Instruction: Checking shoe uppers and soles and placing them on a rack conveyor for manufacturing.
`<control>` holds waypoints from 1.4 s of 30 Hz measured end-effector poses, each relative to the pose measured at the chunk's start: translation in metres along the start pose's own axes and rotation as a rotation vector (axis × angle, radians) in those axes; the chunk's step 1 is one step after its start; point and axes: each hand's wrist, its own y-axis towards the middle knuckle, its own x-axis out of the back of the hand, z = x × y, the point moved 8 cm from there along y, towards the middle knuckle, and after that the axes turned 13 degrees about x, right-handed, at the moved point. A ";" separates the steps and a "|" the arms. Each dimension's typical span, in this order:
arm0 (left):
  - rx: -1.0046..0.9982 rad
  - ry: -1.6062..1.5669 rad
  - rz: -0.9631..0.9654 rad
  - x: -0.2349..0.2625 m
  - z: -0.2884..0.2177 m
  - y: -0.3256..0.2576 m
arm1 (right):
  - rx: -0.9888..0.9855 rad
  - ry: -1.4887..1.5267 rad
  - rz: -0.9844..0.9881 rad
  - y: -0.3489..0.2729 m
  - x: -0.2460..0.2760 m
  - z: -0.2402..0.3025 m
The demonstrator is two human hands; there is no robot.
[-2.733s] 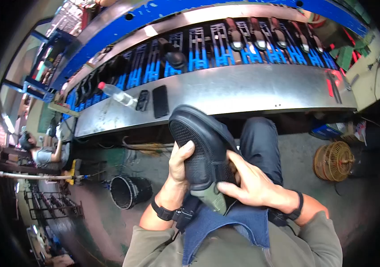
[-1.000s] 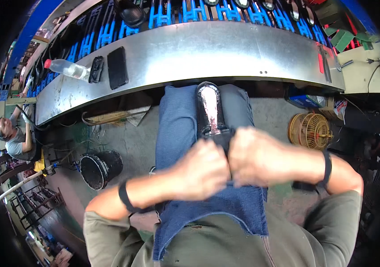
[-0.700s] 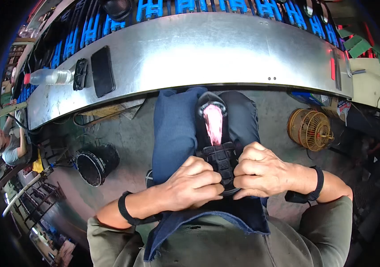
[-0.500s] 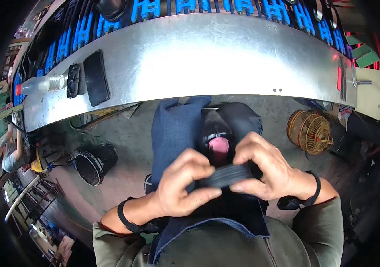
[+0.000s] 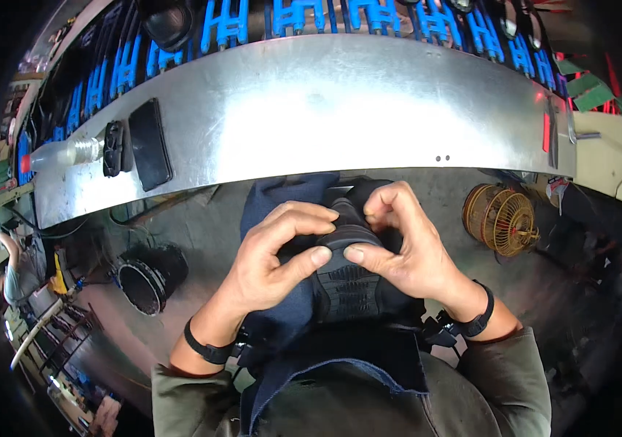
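Fingers: the left hand (image 5: 271, 251) and the right hand (image 5: 405, 251) are both clamped on the black shoe with a ribbed rubber sole (image 5: 347, 280); the thumbs meet on the sole's upper edge and the other fingers curl over the top.
Shoe's place: sole up, on a dark blue cloth apron (image 5: 289, 328) over the lap, below the curved sheet-metal bench (image 5: 340, 109).
Handling: likely light; the sole looks firm yet bendable, and its ribbing should resist slipping. The upper is mostly hidden.
Where to hold: judged best at the sole's rim, thumbs on the tread.
Around: a black slab-shaped phone (image 5: 150, 144) and a clear plastic bottle (image 5: 63, 153) lie on the bench; a round golden wire cage (image 5: 500, 218) and a black bucket (image 5: 147, 273) stand on the floor.
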 end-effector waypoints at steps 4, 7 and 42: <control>-0.259 0.116 0.110 -0.022 -0.045 -0.046 | 0.293 0.305 0.146 -0.035 -0.010 0.031; -0.230 -0.140 0.084 -0.033 -0.023 -0.077 | 0.349 0.335 0.130 -0.072 -0.023 0.058; -0.190 0.510 0.224 -0.121 -0.010 -0.005 | 0.006 0.146 -0.578 -0.121 0.104 -0.042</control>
